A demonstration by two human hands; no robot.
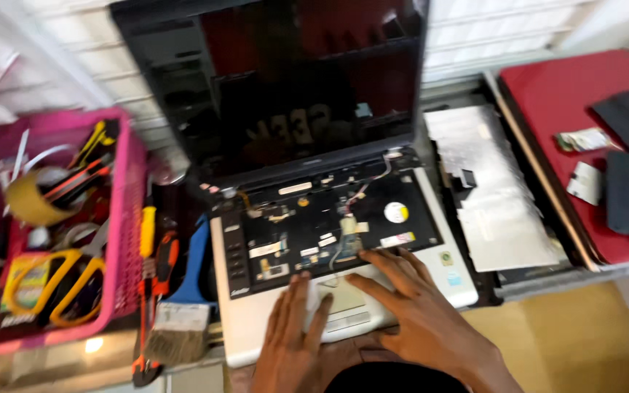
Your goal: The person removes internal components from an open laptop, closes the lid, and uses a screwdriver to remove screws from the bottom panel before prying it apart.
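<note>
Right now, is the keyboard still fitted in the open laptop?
No. The laptop shows its bare circuit board where keys would sit, and the removed keyboard lies face down to its right.

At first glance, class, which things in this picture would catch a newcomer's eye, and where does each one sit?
In the middle, an open laptop has its keyboard removed, baring the circuit boards, and the left hand and right hand rest flat on its palm rest. At the left, a bright pink basket holds yellow-handled scissors and tape. At the far right lies a red laptop lid with dark panels on it.
</note>
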